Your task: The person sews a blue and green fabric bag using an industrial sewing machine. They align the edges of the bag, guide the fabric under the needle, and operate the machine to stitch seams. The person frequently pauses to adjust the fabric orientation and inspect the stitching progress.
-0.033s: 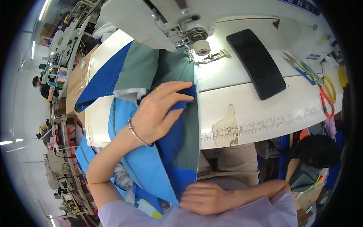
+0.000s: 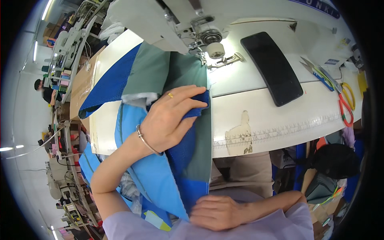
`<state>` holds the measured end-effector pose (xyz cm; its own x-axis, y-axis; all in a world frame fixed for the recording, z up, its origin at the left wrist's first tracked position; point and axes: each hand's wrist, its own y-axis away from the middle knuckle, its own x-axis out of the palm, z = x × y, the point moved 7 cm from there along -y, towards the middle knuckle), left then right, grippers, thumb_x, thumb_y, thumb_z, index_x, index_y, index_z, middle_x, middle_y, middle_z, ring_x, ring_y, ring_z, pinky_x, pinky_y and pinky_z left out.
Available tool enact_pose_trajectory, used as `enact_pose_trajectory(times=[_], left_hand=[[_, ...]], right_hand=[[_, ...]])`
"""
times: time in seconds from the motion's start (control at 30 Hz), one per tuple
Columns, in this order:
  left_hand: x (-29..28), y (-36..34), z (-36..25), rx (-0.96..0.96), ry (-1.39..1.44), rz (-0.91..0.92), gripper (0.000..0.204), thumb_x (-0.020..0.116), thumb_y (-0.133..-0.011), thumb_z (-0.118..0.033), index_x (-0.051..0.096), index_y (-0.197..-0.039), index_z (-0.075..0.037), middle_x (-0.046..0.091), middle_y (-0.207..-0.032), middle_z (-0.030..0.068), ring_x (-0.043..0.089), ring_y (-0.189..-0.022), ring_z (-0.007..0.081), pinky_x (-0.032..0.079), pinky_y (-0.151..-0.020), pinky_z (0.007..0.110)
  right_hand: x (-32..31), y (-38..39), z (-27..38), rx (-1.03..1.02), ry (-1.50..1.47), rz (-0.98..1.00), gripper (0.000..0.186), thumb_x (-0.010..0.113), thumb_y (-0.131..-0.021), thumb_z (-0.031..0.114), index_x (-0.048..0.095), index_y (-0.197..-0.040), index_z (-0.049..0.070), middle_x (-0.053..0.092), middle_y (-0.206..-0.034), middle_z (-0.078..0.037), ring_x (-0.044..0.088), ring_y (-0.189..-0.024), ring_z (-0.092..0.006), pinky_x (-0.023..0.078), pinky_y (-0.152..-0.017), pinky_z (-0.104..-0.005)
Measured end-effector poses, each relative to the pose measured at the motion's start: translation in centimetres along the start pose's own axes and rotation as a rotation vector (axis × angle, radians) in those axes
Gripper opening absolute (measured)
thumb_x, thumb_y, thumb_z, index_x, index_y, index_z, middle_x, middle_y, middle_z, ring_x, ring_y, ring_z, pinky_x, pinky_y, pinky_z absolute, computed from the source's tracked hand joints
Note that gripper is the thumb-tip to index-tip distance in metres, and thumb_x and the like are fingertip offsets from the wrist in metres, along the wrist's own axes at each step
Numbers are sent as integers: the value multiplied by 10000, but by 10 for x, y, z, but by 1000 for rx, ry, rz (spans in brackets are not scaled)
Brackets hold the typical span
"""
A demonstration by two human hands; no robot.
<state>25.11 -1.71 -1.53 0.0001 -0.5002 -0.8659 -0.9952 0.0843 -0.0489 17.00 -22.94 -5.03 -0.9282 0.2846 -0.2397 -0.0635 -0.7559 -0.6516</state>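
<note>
My left hand (image 2: pixel 174 114) grips a folded dark blue mesh edge (image 2: pixel 183 148) on the layered fabric, just below the presser foot (image 2: pixel 204 60) of the white sewing machine (image 2: pixel 172 24). Green fabric (image 2: pixel 148 66) runs under the needle area, with a white fuzzy edge beside it. A light blue panel (image 2: pixel 154 182) hangs over the table's front edge, under my left forearm. My right hand (image 2: pixel 214 212) is low at the hanging end, its curled fingers on the bright blue fabric (image 2: pixel 194 190).
A black phone (image 2: pixel 272 68) lies on the white table (image 2: pixel 236 96) right of the needle, with scissors (image 2: pixel 342 100) farther right and a printed ruler strip along the front. Machines (image 2: pixel 56 180) line the left, where another person (image 2: pixel 42 90) is visible. Dark bags (image 2: pixel 334 158) sit below right.
</note>
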Motion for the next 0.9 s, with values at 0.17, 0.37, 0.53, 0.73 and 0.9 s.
enact_pose_trajectory(times=[0.17, 0.37, 0.53, 0.73, 0.9], left_hand=[[3, -2, -6, 19, -103, 66, 360, 607, -803, 13, 629, -1161, -17, 559, -1440, 207, 543, -1296, 421, 431, -1117, 487], [6, -2, -6, 37, -141, 65, 383, 627, -749, -9, 621, -1132, -12, 568, -1414, 220, 572, -1251, 436, 448, -1101, 506], [12, 0, -13, 132, -225, -40, 430, 661, -680, -77, 620, -1100, 7, 588, -1359, 258, 594, -1218, 438, 468, -1077, 526], [12, -5, -13, 159, -244, -89, 427, 666, -651, -89, 623, -1062, 18, 611, -1311, 263, 607, -1184, 432, 497, -1036, 515], [9, -12, -5, 175, -238, -111, 394, 660, -654, -71, 615, -1038, 8, 625, -1291, 239, 618, -1161, 409, 521, -998, 482]], right_hand=[[-19, -12, 25, -74, -16, -135, 238, 777, -810, 98, 709, -978, -55, 695, -920, -163, 689, -829, -286, 585, -747, -411], [-6, -10, 16, -90, -18, -45, 241, 735, -795, 108, 709, -985, -38, 681, -933, -143, 669, -855, -269, 556, -789, -404], [-2, -6, 3, -24, -29, 25, 221, 734, -787, 90, 729, -983, -12, 709, -940, -111, 697, -864, -241, 580, -816, -366], [-6, -4, -9, 63, -60, 26, 199, 768, -774, 51, 740, -961, -11, 712, -901, -117, 706, -820, -234, 593, -796, -353], [-11, -10, -18, 108, -58, -17, 191, 797, -765, 40, 735, -937, -17, 707, -871, -128, 699, -775, -243, 595, -757, -360]])
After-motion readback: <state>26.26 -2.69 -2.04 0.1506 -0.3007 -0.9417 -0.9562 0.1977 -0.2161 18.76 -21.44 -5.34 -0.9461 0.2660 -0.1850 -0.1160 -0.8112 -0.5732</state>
